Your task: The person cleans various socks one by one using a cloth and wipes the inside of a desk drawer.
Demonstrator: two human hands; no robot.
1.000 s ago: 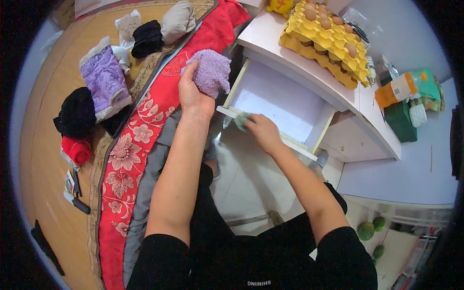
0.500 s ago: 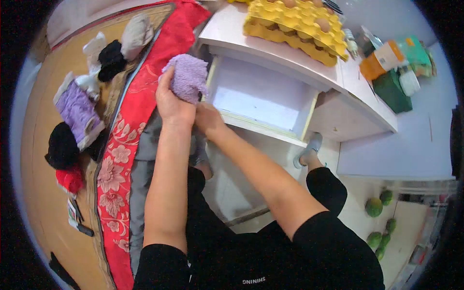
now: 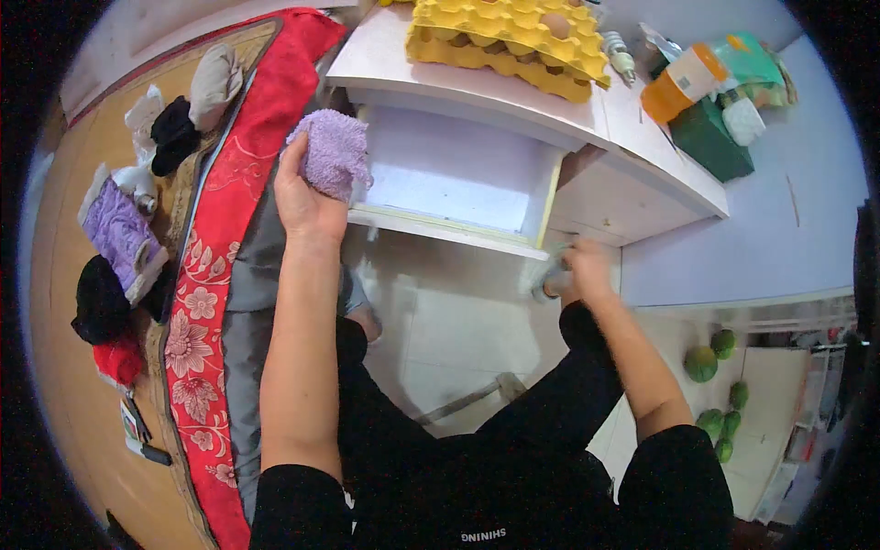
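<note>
In my left hand (image 3: 307, 202) is a fluffy light-purple cloth (image 3: 335, 151), bunched up, with the fingers closed round it. It hangs by the left end of a pulled-out white drawer (image 3: 449, 170), whose bare inside shows. My right hand (image 3: 587, 268) is over to the right, below the drawer's right front corner and above my shoe (image 3: 548, 282). Motion smears its fingers, so I cannot see what they hold, if anything.
Yellow egg trays (image 3: 504, 41), an orange bottle (image 3: 683, 82) and a green box (image 3: 710, 142) stand on the white cabinet top (image 3: 367, 60). At left, a red floral cloth (image 3: 192, 344) edges a mat bearing clothes (image 3: 119, 229). Green melons (image 3: 701, 364) lie at right.
My right hand has left the cloth and swung right, past the drawer front. My left hand keeps the purple cloth. The whole view has shifted slightly.
</note>
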